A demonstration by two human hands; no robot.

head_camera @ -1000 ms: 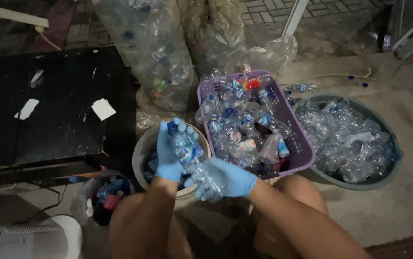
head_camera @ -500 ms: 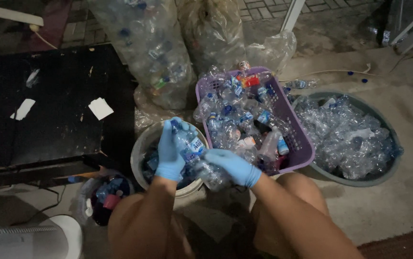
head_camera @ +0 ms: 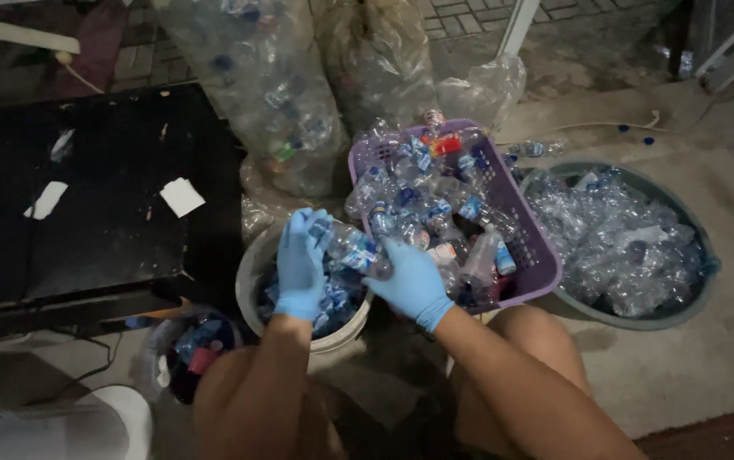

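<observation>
Both my hands wear blue gloves and hold one clear plastic bottle (head_camera: 354,249) with a blue label. My left hand (head_camera: 300,264) grips its cap end, and my right hand (head_camera: 414,281) grips its base. The bottle hangs over a white bucket (head_camera: 252,277) that holds blue labels and scraps. Right behind my right hand stands a purple basket (head_camera: 537,255) piled with several clear bottles.
A round grey tub (head_camera: 690,298) full of crushed clear bottles sits at the right. Large clear sacks of bottles (head_camera: 273,94) lean at the back. A black table (head_camera: 86,204) with paper scraps is at the left. A small container of caps (head_camera: 192,349) stands below it.
The bottle has turned from upright to lying sideways between my hands, and my right hand has risen up to its base end.
</observation>
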